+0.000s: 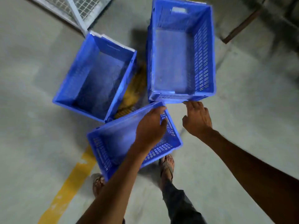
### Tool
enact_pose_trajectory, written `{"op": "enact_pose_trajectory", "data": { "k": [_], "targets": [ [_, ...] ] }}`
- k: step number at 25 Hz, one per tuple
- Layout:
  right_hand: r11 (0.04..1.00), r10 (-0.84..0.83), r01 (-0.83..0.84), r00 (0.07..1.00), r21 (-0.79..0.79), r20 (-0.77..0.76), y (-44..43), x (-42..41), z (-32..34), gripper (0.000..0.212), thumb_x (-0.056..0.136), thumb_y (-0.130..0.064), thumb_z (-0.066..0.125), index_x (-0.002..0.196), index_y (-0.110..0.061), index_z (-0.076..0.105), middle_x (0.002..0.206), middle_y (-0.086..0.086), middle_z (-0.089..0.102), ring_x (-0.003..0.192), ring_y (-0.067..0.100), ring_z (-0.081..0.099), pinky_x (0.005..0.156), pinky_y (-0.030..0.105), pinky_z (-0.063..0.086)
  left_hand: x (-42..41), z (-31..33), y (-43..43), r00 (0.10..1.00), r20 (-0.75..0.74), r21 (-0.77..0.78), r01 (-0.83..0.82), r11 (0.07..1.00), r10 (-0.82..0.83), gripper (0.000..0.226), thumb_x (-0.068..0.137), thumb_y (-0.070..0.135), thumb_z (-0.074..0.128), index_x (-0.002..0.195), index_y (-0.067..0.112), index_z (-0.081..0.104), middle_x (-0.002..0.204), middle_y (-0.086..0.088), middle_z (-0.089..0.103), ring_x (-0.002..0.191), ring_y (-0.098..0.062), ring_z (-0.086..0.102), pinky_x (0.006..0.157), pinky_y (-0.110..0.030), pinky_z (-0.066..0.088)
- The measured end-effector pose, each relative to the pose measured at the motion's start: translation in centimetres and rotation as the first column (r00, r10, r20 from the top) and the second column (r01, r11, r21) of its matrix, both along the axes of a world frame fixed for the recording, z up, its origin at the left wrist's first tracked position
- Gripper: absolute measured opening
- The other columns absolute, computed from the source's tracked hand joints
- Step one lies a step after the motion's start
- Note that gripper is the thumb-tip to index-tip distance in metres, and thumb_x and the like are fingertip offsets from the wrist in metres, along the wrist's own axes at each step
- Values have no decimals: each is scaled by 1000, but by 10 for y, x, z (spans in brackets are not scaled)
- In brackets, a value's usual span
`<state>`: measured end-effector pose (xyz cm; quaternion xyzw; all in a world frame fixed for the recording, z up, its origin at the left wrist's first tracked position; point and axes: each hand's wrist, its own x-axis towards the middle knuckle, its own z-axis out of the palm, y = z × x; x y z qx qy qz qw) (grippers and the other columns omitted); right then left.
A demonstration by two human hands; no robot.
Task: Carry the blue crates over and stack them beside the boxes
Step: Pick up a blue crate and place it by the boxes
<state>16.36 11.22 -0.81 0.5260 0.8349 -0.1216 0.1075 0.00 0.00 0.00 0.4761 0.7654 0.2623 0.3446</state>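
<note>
From the head camera I look down on three blue plastic crates, all box-shaped with slotted walls and smooth floors, on a grey concrete floor [40, 70]. My landmark is the tall blue crate [205, 50], which looks like it sits on another crate under it. To its left stands a tilted blue crate [80, 78], and a yellow patch [134, 92] shows between the two. Just below the tall one is the near blue crate [106, 152], tipped up over a painted yellow floor line [71, 180].

My left hand [150, 128] is clamped on the near crate's top rim, fingers curled over the edge, thumb inside. My right hand [196, 118] has its fingers loosely apart, and the tips touch the tall crate's bottom rim. Behind the tilted crate is a grey wire mesh panel [76, 8].
</note>
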Motion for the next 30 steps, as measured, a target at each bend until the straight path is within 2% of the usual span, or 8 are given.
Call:
{"op": "enact_pose_trajectory", "data": {
  "k": [2,5,11,14,17,21,25,30],
  "targets": [
    [999,-3,0,998,53,62,39,16,-23,75,66,-10,66,139,-9,47,135,11,54,125,34,48,94,45,43,10,-37,51,959,-267,105,122,987,-90,57,84,18,64,139,12,53,136,-10,60,124,-32,57,101,-44,47],
    [999,11,-17,975,27,220,90,34,-68,76,70,-13,64,143,-13,41,139,6,49,133,28,41,104,46,35,-2,-103,107,763,-612,-35,237,971,-208,66,76,22,70,139,8,54,130,-13,62,123,-35,56,109,-49,40],
    [978,157,-196,922,76,354,108,50,-68,21,87,-34,66,104,-24,60,99,3,68,96,27,62,86,41,34,-20,-98,111,591,-685,-309,294,905,-426,31,73,19,76,99,23,61,93,-2,64,91,-32,64,103,-63,36],
    [966,170,-193,975,170,143,89,67,-9,18,88,-38,67,99,-25,62,94,0,68,92,28,61,81,41,36,-33,-34,94,619,-710,-156,325,933,-335,22,79,27,76,94,23,60,87,-1,64,87,-30,65,93,-53,44],
    [954,179,-154,981,257,-75,90,74,85,23,92,-40,63,106,-21,64,98,2,70,95,31,60,86,42,35,-47,67,89,756,-631,41,259,965,-176,21,89,36,65,105,24,64,100,-1,67,100,-27,64,86,-45,40],
    [967,197,-141,941,212,-274,95,60,210,43,93,-54,59,117,-19,62,110,7,68,102,33,57,92,45,36,-54,223,67,890,-453,75,90,993,-47,38,92,46,53,123,26,63,125,1,65,122,-23,55,96,-41,31],
    [968,243,-244,837,63,-490,59,36,299,46,88,-54,68,119,-20,65,113,2,66,108,27,53,94,36,39,-39,351,-41,911,-376,78,-152,985,171,34,92,52,64,117,30,68,115,0,71,114,-27,58,92,-41,45],
    [844,399,-532,713,-74,-577,-77,-5,338,70,76,-59,63,134,-21,55,138,5,56,131,29,48,113,42,36,23,438,-228,758,-484,107,-444,890,437,37,87,59,64,110,32,72,96,5,70,97,-24,61,77,-40,50]
  ]
}}
